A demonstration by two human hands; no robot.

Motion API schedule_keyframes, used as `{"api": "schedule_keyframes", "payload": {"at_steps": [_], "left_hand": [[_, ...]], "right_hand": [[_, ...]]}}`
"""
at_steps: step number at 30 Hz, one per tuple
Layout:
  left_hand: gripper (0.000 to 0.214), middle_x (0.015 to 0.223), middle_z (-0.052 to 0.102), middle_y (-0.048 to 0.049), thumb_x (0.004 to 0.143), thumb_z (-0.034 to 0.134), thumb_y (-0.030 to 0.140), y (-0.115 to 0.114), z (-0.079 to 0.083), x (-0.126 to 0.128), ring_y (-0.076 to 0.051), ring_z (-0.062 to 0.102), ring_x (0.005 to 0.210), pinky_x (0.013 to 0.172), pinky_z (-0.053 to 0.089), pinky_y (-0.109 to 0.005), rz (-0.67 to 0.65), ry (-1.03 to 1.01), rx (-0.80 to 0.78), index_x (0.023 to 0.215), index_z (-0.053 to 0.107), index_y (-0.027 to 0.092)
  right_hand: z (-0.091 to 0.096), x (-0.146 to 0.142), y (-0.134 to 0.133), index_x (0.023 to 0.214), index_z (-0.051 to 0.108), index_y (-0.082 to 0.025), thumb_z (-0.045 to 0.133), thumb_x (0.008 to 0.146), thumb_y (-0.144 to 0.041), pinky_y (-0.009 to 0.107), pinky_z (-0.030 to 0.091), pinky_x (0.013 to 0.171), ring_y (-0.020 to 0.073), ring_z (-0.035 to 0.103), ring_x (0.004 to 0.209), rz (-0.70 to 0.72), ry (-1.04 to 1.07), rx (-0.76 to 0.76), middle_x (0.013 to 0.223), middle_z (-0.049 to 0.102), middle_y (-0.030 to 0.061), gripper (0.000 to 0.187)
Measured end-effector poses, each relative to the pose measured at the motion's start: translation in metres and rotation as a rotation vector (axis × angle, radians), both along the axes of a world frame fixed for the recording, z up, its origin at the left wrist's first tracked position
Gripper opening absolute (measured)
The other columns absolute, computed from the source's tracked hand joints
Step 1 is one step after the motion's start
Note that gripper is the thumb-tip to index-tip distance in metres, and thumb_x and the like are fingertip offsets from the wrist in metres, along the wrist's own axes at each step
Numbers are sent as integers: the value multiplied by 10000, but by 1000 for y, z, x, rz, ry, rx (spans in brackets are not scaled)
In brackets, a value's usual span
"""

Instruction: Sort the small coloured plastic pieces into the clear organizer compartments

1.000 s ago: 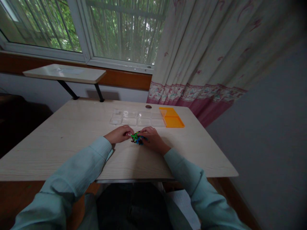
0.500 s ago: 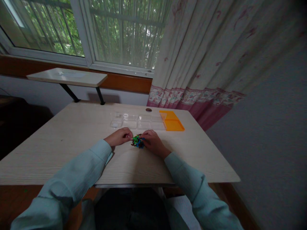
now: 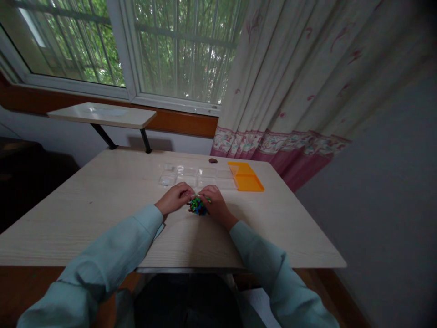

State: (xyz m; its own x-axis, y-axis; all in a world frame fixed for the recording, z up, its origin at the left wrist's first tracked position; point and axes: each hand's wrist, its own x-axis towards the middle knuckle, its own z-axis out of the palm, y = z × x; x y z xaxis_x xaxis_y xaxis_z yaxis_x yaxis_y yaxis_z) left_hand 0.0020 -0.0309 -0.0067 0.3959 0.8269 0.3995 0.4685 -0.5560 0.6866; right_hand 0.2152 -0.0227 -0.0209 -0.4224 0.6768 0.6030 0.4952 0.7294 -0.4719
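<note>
A small heap of coloured pieces [image 3: 197,207], green, blue and dark, lies on the pale wooden table [image 3: 102,200]. My left hand [image 3: 175,198] rests curled at the heap's left edge, fingertips pinched together above it. My right hand [image 3: 213,205] is curled at the heap's right edge, its fingertips meeting those of the left hand over a small green piece. Which hand holds that piece I cannot tell. Both arms wear light blue sleeves.
A clear plastic box with several compartments [image 3: 191,175] lies just beyond the hands, its orange lid [image 3: 245,176] open to the right. A small dark round thing [image 3: 213,161] sits behind it. A white shelf [image 3: 102,114], window and curtain [image 3: 290,77] stand behind the table.
Both hands have drawn closer together over the heap, fingertips now meeting above it. The camera has tilted a little, so the table sits lower in view.
</note>
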Motion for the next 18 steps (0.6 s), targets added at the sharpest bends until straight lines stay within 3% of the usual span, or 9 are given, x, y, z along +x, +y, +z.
{"api": "schedule_keyframes", "payload": {"at_steps": [6,11,18], "left_hand": [[230,814,591,-34,938,535,330,-2,-1,3,-147,552,764,702,435,-276,16,-33,29,968,710,183],[198,827,619,-37,925,576,344,3,1,-2,-165,559,799,717,439,-295,167,-77,134,881,687,186],[215,852,663,-59,916,589,364,25,-7,-29,-223,549,887,870,406,-391,429,83,341,825,687,196]], "right_hand": [[-3,-2,5,871,739,-226,552,954,-391,359,443,833,196,565,869,-6,63,-47,841,658,54,263],[-2,2,5,885,748,-225,568,949,-355,358,427,835,199,562,883,-67,-23,-29,855,668,57,231],[-2,10,-1,928,755,-257,694,865,-393,361,368,840,211,556,953,21,-215,13,941,673,52,162]]}}
